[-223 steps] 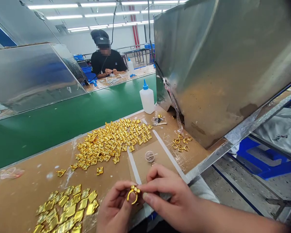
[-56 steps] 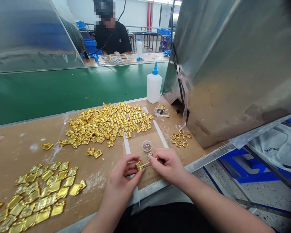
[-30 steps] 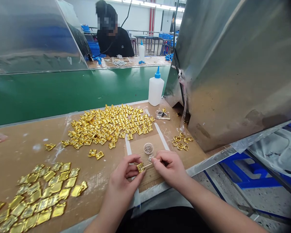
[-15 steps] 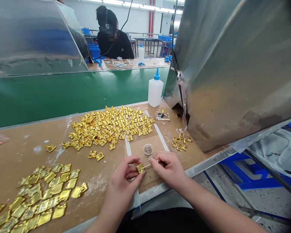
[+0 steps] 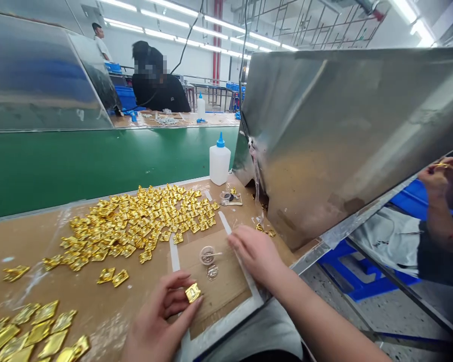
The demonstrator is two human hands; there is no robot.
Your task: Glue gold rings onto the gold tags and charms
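Note:
My left hand (image 5: pixel 166 314) pinches a small square gold-coloured metal piece (image 5: pixel 192 292) between thumb and fingertips, its recessed face turned up. My right hand (image 5: pixel 254 254) is apart from it, over the white tape strip on the right, fingers loosely stretched and nothing seen in them; their undersides are hidden. Between the hands stands a small clear cup (image 5: pixel 207 255) with a thin stick (image 5: pixel 217 254) resting across it. A clear glossy blob (image 5: pixel 212 272) lies just in front of the cup. Several gold rings (image 5: pixel 266 231) lie beyond my right hand, partly hidden by it.
A big heap of gold pieces (image 5: pixel 136 221) covers the bench behind my left hand, with more pieces (image 5: pixel 38 332) at front left. A white bottle with blue nozzle (image 5: pixel 219 163) stands at the back. A sheet-metal panel (image 5: pixel 324 151) bounds the right. Another person's hands (image 5: pixel 441 176) show there.
My right hand has let go of the stick, which now rests in the cup, and has moved away to the right. The gold piece stays in my left hand. The view has swung right and up.

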